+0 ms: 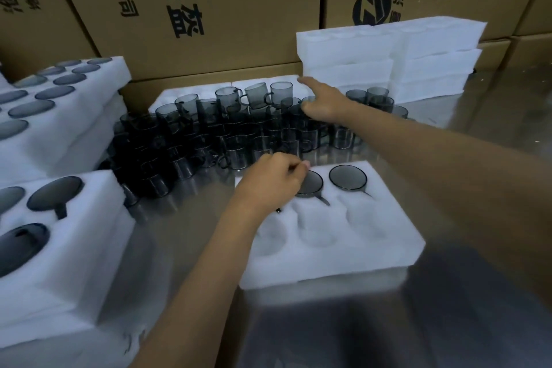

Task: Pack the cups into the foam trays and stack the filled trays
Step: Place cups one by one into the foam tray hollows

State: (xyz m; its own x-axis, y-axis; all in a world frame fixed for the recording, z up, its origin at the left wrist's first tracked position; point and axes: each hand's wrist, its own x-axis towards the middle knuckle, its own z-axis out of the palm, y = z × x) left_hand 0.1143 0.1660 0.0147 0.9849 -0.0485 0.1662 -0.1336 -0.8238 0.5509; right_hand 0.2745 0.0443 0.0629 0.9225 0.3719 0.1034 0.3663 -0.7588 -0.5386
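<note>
A white foam tray point(328, 251) with six pockets lies in front of me on the metal table. Smoky grey glass cups sit in its back-middle pocket point(312, 185) and back-right pocket point(348, 178). My left hand point(268, 184) is over the back-left pocket with curled fingers on a cup; only the tip of that cup's handle point(278, 210) shows. The three front pockets hold nothing. My right hand point(322, 101) reaches over the cluster of loose cups point(239, 131) behind the tray, index finger straight, touching the rim of one cup point(308, 101).
Filled foam trays are stacked at the left point(59, 248) and far left point(53, 116). Empty foam trays point(388, 60) are piled at the back right. Large cardboard boxes point(209, 9) wall off the back. Bare metal table point(448, 323) lies near me on the right.
</note>
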